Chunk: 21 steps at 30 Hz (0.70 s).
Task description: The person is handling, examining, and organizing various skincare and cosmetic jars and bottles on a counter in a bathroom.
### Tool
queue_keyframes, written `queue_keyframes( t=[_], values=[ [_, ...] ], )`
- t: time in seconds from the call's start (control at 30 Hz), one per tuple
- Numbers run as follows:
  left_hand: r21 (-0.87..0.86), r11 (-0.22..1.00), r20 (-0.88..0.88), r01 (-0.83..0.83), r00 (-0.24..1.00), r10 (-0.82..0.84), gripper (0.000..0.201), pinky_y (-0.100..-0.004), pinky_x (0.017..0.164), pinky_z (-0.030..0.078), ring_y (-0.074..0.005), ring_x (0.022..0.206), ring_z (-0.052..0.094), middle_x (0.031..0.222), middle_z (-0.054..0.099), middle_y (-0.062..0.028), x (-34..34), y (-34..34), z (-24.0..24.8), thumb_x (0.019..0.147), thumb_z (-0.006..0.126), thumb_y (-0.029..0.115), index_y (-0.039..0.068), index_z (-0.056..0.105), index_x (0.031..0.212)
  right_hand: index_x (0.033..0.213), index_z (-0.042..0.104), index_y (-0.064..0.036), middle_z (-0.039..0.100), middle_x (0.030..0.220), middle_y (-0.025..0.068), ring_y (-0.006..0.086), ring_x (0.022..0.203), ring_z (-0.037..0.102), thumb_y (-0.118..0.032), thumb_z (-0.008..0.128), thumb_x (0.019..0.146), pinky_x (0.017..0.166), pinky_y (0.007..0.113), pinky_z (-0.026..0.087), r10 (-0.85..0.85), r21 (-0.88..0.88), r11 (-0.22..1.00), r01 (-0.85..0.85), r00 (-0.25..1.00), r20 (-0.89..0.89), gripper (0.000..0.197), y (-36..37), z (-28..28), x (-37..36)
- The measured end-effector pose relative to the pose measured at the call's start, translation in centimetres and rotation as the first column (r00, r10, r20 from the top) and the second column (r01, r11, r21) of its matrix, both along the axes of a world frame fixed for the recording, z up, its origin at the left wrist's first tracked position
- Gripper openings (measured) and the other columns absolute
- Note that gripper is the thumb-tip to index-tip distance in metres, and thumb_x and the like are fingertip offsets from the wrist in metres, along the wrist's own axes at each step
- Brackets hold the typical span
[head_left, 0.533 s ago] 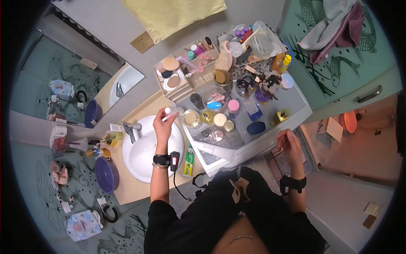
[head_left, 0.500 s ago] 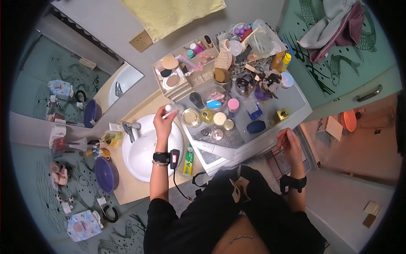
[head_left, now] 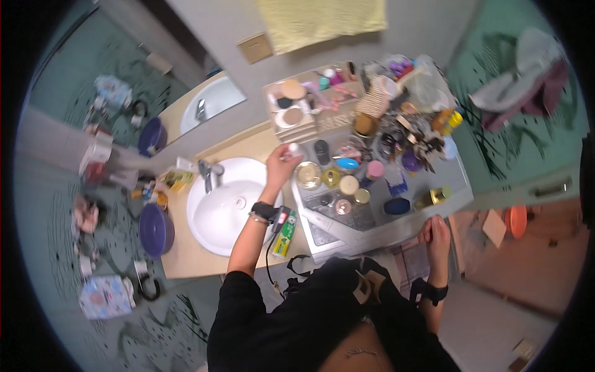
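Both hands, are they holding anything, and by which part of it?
The left hand pinches a small white item by its sides, too blurred to name. The right hand holds nothing visible.

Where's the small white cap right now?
In the head view's upper middle, the white cap is in the left hand, between the sink and the makeup organizer.

The left hand [head_left: 282, 166] pinches a small bottle with a white cap [head_left: 294, 149] near the white sink [head_left: 217, 217]. The right hand [head_left: 437, 234], fingers bent, is near a gold-capped bottle [head_left: 432, 198]. A purple bowl [head_left: 155, 230] sits left of the sink.
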<state>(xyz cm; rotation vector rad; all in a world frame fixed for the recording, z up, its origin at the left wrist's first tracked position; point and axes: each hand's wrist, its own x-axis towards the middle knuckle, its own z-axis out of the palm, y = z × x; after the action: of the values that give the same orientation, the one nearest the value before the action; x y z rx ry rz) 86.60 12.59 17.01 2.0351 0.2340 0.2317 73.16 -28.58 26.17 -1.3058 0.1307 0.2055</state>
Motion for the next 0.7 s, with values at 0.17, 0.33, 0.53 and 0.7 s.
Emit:
queue_keyframes(
  t=[0.17,0.33,0.53,0.7],
  values=[
    [-0.036,0.999,0.073,-0.010,0.997,0.012,0.054,-0.0305,0.076,0.048,-0.0211,0.088,0.057,0.096,0.059,-0.0134,-0.6,-1.3,0.6,0.064,0.075,0.022,-0.002,0.054,0.107,0.105,0.050,0.0011,0.058,0.088,0.0104,0.0167,0.080,0.055,-0.019,0.045,0.091,0.077,0.029,0.045,0.134,-0.258,0.961,-0.100,0.984,0.121,0.024,2.4,1.0,0.6],
    [-0.126,0.975,0.069,-0.181,0.979,0.191,0.070,-0.0328,0.086,0.043,-0.0241,0.102,0.050,0.110,0.052,-0.0174,-4.8,0.5,2.4,0.069,0.072,0.036,-0.005,0.043,0.118,0.140,0.007,-0.0164,0.010,0.143,0.0202,0.0339,0.132,0.012,-0.055,0.032,0.086,0.106,0.048,0.009,0.367,0.432,0.745,-0.508,0.853,0.371,0.071,4.2,3.4,1.5],
    [0.061,0.927,0.043,-0.370,0.929,0.368,0.075,-0.0361,0.103,0.023,-0.0340,0.124,0.029,0.131,0.032,-0.0247,-12.6,-0.4,9.7,0.081,0.047,0.057,-0.002,0.035,0.127,0.140,0.004,-0.0147,0.006,0.142,0.0234,0.0324,0.133,0.006,-0.055,0.024,0.088,0.108,0.040,0.002,0.489,0.520,0.628,-0.580,0.813,0.316,0.069,5.8,3.3,2.6],
    [-0.509,0.779,-0.077,-0.365,0.922,0.381,0.056,-0.0308,0.092,0.035,-0.0248,0.105,0.049,0.103,0.055,-0.0184,-17.7,3.6,5.3,0.090,0.037,0.046,-0.006,0.049,0.107,0.117,0.045,-0.0012,0.036,0.127,0.0267,0.0284,0.124,0.029,-0.045,0.026,0.092,0.106,0.036,0.015,0.465,0.591,0.616,-0.521,0.846,0.262,0.054,7.9,4.3,2.8]
  ],
)
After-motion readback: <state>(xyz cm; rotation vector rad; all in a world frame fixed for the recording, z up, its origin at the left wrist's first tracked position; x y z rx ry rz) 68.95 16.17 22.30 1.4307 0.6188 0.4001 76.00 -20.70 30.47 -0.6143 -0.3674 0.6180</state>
